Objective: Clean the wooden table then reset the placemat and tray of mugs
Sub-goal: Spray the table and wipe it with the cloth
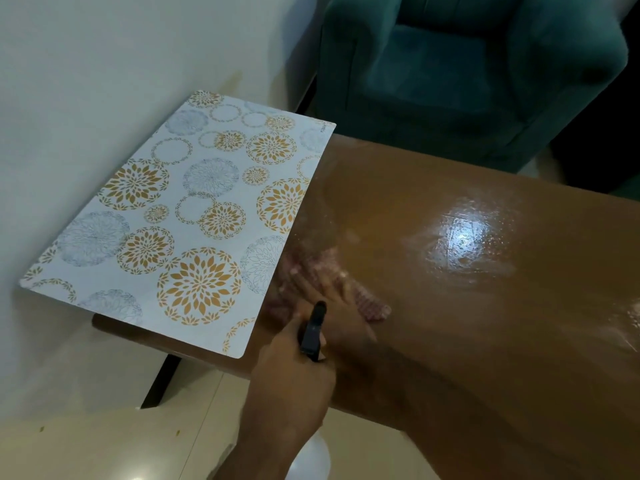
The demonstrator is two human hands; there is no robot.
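Note:
The glossy wooden table (pixel 450 306) shows wet streaks and a bright light reflection. A white placemat (pixel 180 216) with gold and grey flower circles lies on its left end, overhanging the edge. My left hand (pixel 294 372) is at the near table edge, closed around the black spray head (pixel 313 332) of a white bottle (pixel 308 459). My right hand (pixel 329 289), blurred by motion, presses flat on a pinkish cloth (pixel 367 306) just right of the placemat. No tray of mugs is in view.
A white wall (pixel 86 81) runs close along the table's left side. A teal armchair (pixel 485 64) stands beyond the far edge. Pale floor tiles (pixel 121 427) lie below the near edge.

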